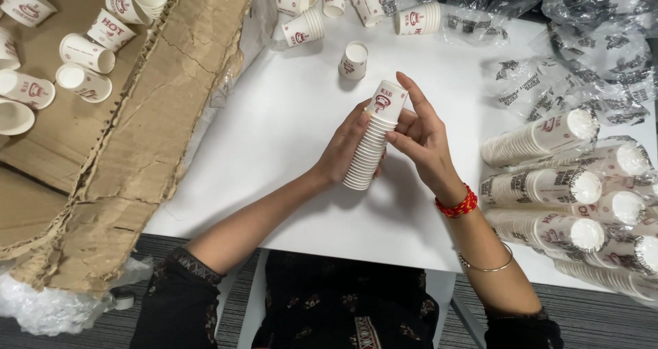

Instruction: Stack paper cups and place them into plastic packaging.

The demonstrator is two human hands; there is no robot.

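Observation:
A stack of white paper cups with red print (373, 140) is held tilted above the white table (274, 130). My left hand (343, 150) wraps the stack's lower part from the left. My right hand (421, 136) grips it from the right, with the forefinger stretched up along the top cup. A single upright paper cup (354, 60) stands on the table just beyond the stack.
Several long cup stacks in clear plastic sleeves (569, 184) lie at the right. Empty crumpled plastic wrappers (582, 54) sit at the far right. Short cup stacks (301, 27) lie at the far edge. A torn cardboard box (137, 136) with loose cups (82, 54) is at the left.

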